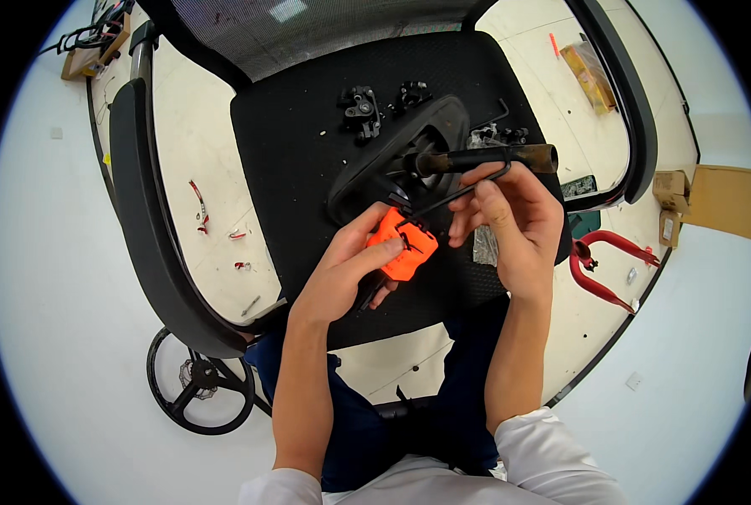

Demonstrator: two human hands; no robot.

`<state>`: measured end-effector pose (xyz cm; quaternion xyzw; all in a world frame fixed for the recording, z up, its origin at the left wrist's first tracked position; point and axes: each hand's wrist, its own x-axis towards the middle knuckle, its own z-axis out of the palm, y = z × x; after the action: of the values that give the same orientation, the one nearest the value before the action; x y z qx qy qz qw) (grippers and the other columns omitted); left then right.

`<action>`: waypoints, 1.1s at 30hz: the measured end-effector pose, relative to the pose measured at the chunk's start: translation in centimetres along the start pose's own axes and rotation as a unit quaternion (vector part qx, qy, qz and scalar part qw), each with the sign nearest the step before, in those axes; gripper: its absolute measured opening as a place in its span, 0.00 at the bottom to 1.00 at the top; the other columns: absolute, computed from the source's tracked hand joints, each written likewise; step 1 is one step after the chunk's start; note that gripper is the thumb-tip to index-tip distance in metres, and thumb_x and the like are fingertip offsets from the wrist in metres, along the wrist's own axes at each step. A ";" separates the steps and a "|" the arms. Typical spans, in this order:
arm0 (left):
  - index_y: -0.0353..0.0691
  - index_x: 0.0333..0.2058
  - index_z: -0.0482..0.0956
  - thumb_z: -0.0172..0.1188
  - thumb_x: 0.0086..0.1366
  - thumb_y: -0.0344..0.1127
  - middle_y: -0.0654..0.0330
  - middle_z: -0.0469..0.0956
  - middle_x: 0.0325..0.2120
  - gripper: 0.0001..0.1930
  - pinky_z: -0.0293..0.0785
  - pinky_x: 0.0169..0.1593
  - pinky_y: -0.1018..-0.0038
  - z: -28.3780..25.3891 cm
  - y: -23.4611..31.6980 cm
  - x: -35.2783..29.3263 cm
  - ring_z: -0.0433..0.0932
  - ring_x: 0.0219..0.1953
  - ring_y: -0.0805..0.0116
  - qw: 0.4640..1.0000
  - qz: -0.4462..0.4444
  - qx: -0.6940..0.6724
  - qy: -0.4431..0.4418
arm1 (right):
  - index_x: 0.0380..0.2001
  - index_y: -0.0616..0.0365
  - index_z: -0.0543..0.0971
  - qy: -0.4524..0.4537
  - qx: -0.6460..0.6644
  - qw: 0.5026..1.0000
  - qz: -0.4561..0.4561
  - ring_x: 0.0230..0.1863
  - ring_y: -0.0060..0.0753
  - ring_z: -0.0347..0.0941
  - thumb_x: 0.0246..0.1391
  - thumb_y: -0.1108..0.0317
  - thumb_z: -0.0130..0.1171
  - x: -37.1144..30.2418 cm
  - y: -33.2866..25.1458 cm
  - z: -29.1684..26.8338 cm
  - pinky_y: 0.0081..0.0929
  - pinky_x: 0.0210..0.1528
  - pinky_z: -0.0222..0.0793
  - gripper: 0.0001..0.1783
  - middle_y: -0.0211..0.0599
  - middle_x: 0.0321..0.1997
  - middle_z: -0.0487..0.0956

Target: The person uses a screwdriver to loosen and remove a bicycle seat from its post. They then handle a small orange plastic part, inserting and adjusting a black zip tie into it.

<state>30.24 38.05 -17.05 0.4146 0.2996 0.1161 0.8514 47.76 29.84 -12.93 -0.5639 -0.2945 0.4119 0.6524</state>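
Note:
My left hand is closed around an orange, block-like part, thumb pressed on its face. Black pieces stick out at its upper edge and below it; their kind is unclear. Between the fingertips of my right hand is a black hex key, bent near the fingers. Its long arm slants down to the orange part's top edge; whether the tip sits in a screw is too small to tell. Just beyond both hands, a black bicycle saddle with a seatpost lies on the chair seat.
Two black brake calipers and another hex key lie farther back on the seat. Armrests flank it. On the floor are a red fork, a black spoked wheel, pliers and cardboard boxes.

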 end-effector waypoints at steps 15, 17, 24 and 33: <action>0.32 0.45 0.71 0.56 0.57 0.40 0.61 0.72 0.21 0.20 0.61 0.15 0.85 -0.2 0.1 0.2 0.68 0.13 0.79 0.999 -0.004 0.016 -0.043 | 0.42 0.69 0.75 0.041 -0.151 0.978 -0.136 0.31 0.29 0.82 0.50 0.85 0.54 -0.6 -1.5 0.0 0.21 0.34 0.78 0.14 0.44 0.35 0.82; 0.31 0.45 0.71 0.56 0.57 0.40 0.61 0.72 0.20 0.21 0.61 0.15 0.85 -0.1 0.1 0.2 0.68 0.13 0.79 0.999 -0.004 0.014 -0.040 | 0.42 0.69 0.76 0.041 -0.191 0.966 -0.169 0.31 0.29 0.82 0.50 0.85 0.55 -0.9 -1.5 0.3 0.20 0.34 0.78 0.14 0.43 0.35 0.82; 0.32 0.45 0.71 0.55 0.58 0.41 0.61 0.72 0.21 0.21 0.61 0.15 0.84 -0.4 -0.1 0.2 0.69 0.14 0.79 0.999 0.005 0.002 -0.046 | 0.42 0.71 0.76 0.029 -0.175 0.975 -0.133 0.30 0.29 0.81 0.52 0.84 0.55 -0.9 -1.0 1.0 0.22 0.34 0.79 0.12 0.44 0.33 0.81; 0.34 0.44 0.71 0.53 0.64 0.41 0.61 0.72 0.21 0.17 0.61 0.16 0.85 0.4 -0.1 0.5 0.68 0.15 0.80 0.999 0.021 0.010 0.022 | 0.43 0.71 0.74 0.076 -0.116 0.983 -0.125 0.33 0.28 0.80 0.56 0.83 0.53 -0.3 -0.2 1.4 0.23 0.37 0.78 0.11 0.44 0.33 0.80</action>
<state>30.91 37.93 -17.16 0.4267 0.3109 0.1405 0.8376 46.45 30.25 -12.47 -0.6239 -0.3580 0.2466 0.6494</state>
